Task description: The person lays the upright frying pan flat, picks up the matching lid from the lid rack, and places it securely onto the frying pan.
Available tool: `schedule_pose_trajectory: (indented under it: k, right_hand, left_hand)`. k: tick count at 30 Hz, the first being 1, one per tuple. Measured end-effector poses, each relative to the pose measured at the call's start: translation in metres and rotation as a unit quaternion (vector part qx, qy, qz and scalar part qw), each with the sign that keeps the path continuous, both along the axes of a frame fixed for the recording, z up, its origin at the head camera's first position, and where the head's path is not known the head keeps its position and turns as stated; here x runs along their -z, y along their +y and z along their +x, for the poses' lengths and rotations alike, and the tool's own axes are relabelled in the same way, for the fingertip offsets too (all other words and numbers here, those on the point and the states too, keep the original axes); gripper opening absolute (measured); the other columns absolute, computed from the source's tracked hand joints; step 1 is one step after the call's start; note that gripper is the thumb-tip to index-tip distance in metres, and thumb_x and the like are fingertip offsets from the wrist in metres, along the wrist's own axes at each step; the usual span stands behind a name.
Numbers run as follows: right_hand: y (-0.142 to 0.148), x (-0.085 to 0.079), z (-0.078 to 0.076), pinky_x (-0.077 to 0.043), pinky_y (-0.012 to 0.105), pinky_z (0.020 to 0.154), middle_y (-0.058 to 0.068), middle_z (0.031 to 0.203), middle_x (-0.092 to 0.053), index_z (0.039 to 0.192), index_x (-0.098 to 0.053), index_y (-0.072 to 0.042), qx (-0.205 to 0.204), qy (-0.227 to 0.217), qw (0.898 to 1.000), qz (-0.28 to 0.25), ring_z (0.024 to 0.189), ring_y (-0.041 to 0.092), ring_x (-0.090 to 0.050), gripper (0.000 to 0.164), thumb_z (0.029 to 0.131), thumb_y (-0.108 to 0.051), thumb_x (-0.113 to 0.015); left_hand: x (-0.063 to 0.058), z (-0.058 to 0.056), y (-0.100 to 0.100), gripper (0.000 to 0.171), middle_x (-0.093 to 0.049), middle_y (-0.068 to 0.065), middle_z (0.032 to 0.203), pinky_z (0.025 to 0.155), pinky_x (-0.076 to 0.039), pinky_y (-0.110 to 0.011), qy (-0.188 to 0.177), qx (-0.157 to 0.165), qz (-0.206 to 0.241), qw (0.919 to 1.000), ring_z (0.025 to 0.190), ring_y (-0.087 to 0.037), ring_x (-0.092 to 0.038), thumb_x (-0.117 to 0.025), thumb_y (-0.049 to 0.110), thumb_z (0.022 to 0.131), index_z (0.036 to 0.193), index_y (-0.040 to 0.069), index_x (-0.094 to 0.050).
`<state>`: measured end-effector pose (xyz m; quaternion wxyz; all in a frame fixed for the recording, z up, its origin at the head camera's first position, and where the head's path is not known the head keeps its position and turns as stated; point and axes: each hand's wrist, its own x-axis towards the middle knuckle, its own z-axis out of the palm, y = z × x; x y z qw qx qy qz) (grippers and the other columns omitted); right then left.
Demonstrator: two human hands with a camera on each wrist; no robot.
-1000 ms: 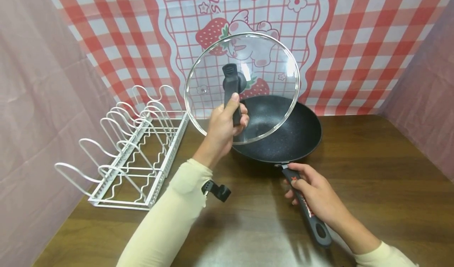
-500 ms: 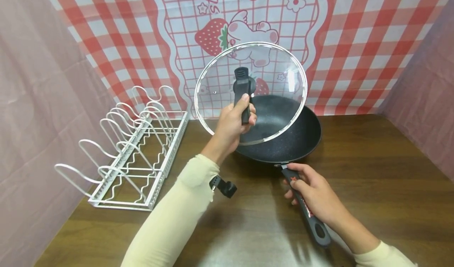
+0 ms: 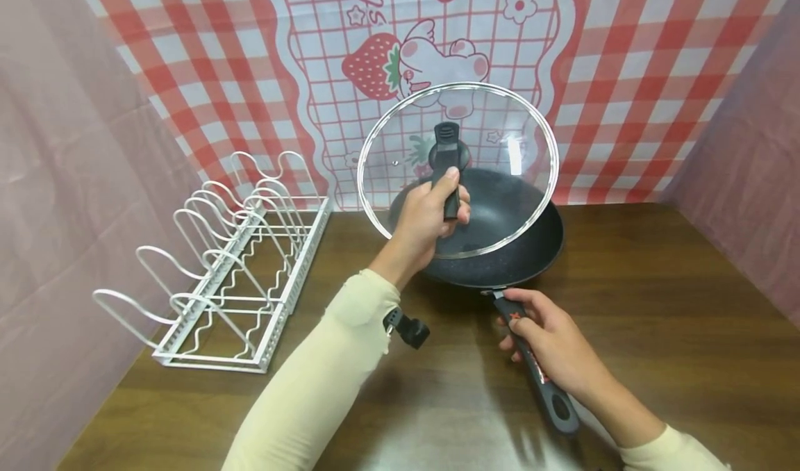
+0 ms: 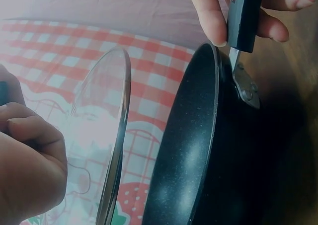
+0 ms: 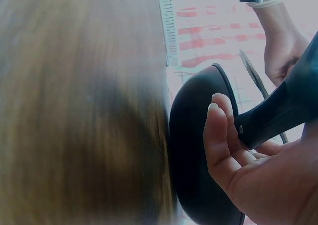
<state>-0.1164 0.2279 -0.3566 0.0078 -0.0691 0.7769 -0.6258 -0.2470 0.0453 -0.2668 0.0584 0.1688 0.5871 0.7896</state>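
My left hand [image 3: 428, 214] grips the black handle [image 3: 446, 153] of a round glass lid [image 3: 500, 214] with a metal rim. The lid is tilted and held above a black wok [image 3: 519, 266]; in the left wrist view a gap shows between the lid rim [image 4: 115, 150] and the wok rim [image 4: 213, 115]. With my right hand [image 3: 556, 342] I hold the wok's long dark handle [image 3: 559, 408] near the pan end, the index finger lying along its top. In the right wrist view the wok's underside [image 5: 198, 150] rests on the table, and several fingers [image 5: 218, 135] curl below the handle.
A white wire rack [image 3: 275, 332] with several upright loops stands on the wooden table [image 3: 675, 304] at the left. Behind the wok hangs a red and white checked cloth [image 3: 637, 82]. Pinkish cloth walls [image 3: 56, 179] close off both sides.
My left hand has carried the lid to the right and slightly lower, so it overlaps more of the wok in the head view. The right hand and wok have barely moved.
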Motion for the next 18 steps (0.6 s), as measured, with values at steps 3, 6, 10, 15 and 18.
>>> schedule_pose_trajectory:
  k: [3,6,10,15,18]
  right_hand:
    - [0.001,0.001,0.0,-0.058,0.037,0.06,0.028,0.108,-0.064,0.139,-0.043,0.004,0.002,0.0,1.0,0.0,0.073,0.026,-0.069,0.041,0.099,0.0,-0.048]
    - [0.001,0.0,0.0,-0.057,0.036,0.06,0.028,0.108,-0.064,0.139,-0.043,0.005,0.001,0.0,1.0,0.002,0.073,0.026,-0.069,0.041,0.099,0.0,-0.048]
    - [0.0,0.0,0.0,-0.057,0.036,0.06,0.028,0.108,-0.064,0.139,-0.043,0.005,0.0,0.001,1.0,0.002,0.073,0.026,-0.07,0.04,0.099,0.0,-0.048]
    - [0.0,0.0,0.0,-0.057,0.036,0.06,0.028,0.108,-0.064,0.138,-0.043,0.005,-0.001,0.002,1.0,0.001,0.073,0.024,-0.069,0.04,0.099,0.0,-0.048]
    - [0.0,0.0,0.0,-0.058,0.037,0.06,0.029,0.107,-0.064,0.138,-0.043,0.006,-0.001,0.004,1.0,-0.001,0.073,0.025,-0.069,0.04,0.098,0.001,-0.048]
  left_hand:
    - [0.0,0.0,0.002,0.04,-0.057,-0.002,0.057,0.042,-0.025,-0.022,-0.003,-0.001,0.0,1.0,0.041,-0.007,-0.033,-0.049,0.034,0.106,0.08,0.005,-0.059]
    - [0.0,-0.001,0.003,0.04,-0.058,-0.002,0.057,0.042,-0.026,-0.022,-0.005,-0.002,0.001,1.0,0.041,-0.007,-0.033,-0.049,0.034,0.106,0.08,0.005,-0.059]
    - [0.0,-0.003,0.006,0.039,-0.058,-0.002,0.057,0.042,-0.027,-0.022,-0.008,-0.001,0.003,1.0,0.041,-0.007,-0.034,-0.049,0.033,0.106,0.08,0.005,-0.059]
    - [-0.001,-0.006,0.009,0.039,-0.058,-0.002,0.058,0.042,-0.026,-0.021,-0.02,-0.005,0.006,0.9998,0.04,-0.007,-0.033,-0.05,0.033,0.106,0.079,0.006,-0.059]
    - [0.0,-0.007,0.012,0.04,-0.059,-0.002,0.058,0.042,-0.026,-0.021,-0.024,-0.002,0.002,0.9997,0.04,-0.006,-0.033,-0.05,0.033,0.106,0.079,0.006,-0.06]
